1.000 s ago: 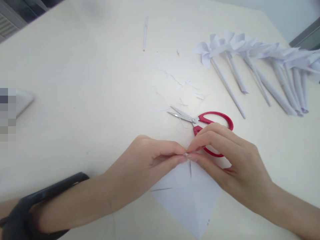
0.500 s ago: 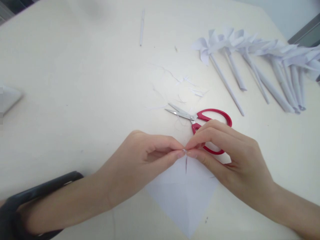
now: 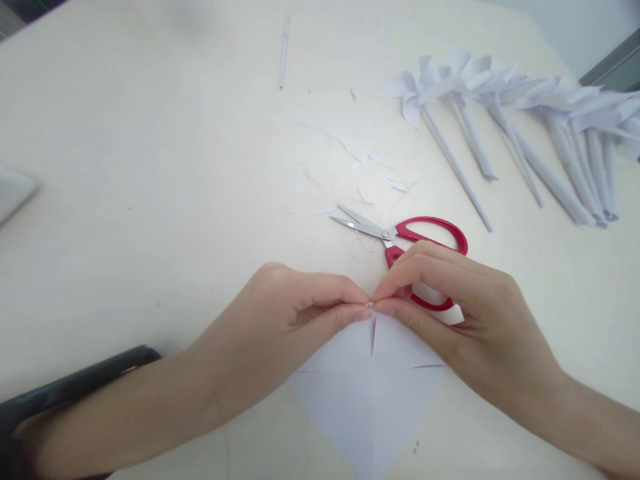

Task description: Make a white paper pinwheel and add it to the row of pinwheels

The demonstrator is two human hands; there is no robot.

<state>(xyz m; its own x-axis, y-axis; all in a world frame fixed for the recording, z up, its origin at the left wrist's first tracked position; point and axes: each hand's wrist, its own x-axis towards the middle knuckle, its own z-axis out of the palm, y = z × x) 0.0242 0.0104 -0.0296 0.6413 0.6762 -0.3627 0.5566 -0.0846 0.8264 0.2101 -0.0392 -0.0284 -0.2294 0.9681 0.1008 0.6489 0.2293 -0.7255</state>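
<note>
"On the table (image 3: 150, 167), well in from its far edge, what did the head view show?"

"A white paper sheet (image 3: 367, 400), turned with one corner toward the far edge. Slits ran in from that corner and from both sides."

"And the left hand (image 3: 295, 307)?"

"Thumb and fingertips pinched the sheet's far corner. A dark band (image 3: 75, 383) circled that forearm."

"The right hand (image 3: 460, 313)?"

"It pinched at the same corner, its fingertips meeting the left's. The bit of paper between them was too small to make out."

"Anything close by?"

"Red-handled scissors (image 3: 393, 233), blades parted and aimed left, lay just beyond. The right hand covered part of one handle; I couldn't tell whether it touched. Thin paper scraps (image 3: 395, 181) lay past the blades."

"Farther off?"

"Toward the table's right edge, paper pinwheels (image 3: 530, 100) overlapped in a row, their rolled sticks (image 3: 573, 167) pointing nearer. One slim paper stick (image 3: 284, 53) lay toward the far edge."
</note>
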